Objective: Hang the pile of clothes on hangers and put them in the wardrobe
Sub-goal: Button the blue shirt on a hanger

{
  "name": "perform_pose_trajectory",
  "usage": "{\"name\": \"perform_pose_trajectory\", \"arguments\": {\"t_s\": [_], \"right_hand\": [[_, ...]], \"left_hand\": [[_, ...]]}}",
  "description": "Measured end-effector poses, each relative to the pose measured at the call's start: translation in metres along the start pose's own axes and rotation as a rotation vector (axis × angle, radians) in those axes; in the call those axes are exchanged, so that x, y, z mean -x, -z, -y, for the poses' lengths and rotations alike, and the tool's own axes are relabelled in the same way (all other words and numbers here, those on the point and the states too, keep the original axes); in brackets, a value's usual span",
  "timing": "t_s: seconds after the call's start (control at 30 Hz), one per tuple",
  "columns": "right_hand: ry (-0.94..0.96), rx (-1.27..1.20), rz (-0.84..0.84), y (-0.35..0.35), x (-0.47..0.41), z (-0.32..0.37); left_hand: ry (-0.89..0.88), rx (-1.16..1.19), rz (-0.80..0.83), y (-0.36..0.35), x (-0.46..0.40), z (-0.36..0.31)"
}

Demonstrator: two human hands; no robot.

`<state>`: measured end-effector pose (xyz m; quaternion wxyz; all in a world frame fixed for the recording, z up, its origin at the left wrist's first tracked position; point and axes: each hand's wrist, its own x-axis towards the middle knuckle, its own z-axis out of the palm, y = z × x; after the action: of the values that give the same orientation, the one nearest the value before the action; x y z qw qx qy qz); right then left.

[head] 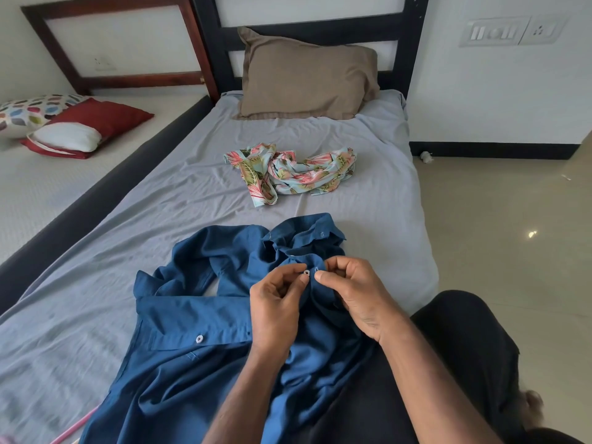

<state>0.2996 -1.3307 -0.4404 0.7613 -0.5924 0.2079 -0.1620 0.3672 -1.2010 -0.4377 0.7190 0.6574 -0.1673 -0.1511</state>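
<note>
Blue shirt (205, 322) at six o'clock; left hand (275, 302) pinching button (306, 272), right hand (349, 293) pinching placket. Best eased through buttonhole squarely.

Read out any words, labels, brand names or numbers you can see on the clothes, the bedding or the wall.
None can be read.
Blue button-up shirt: no tag or label shows.
Floral print garment: pattern only.
White wall switch panel: marks too blurred to read.
</note>
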Motion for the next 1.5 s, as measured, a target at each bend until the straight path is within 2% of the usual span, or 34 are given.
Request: {"name": "perform_pose_trajectory", "arguments": {"t_s": [0.1, 0.27, 0.53, 0.73, 0.97, 1.17, 1.27, 1.5], "right_hand": [[0.025, 0.009, -0.004, -0.0025, -0.0009, 0.0001], [0.063, 0.131, -0.035, -0.0002, -0.001, -0.0018], [0.084, 0.194, 0.044, -0.0008, 0.0006, -0.003], [0.114, 0.239, 0.037, 0.001, 0.0004, -0.0044], [0.164, 0.292, 0.026, 0.001, 0.0001, -0.0061], [0.158, 0.233, 0.024, -0.0011, 0.0033, 0.0006], [0.159, 0.202, 0.054, -0.0011, 0.003, 0.0012], [0.339, 0.502, -0.054, -0.0046, 0.0025, -0.0016]], "left_hand": [[0.007, 0.022, -0.037, 0.0009, -0.0008, 0.0001], [0.003, 0.028, 0.018, 0.002, 0.0024, -0.0039], [-0.048, -0.072, -0.013, 0.0008, 0.0044, 0.0005], [-0.015, -0.087, -0.026, 0.0003, 0.0045, 0.0001], [-0.061, -0.265, -0.066, 0.002, 0.0019, -0.0004], [-0.006, -0.258, -0.17, -0.0001, 0.0022, -0.0034], [0.013, -0.252, -0.16, 0.0008, 0.0004, -0.0031], [0.063, -0.24, -0.097, -0.0005, -0.0031, -0.0012]]}}
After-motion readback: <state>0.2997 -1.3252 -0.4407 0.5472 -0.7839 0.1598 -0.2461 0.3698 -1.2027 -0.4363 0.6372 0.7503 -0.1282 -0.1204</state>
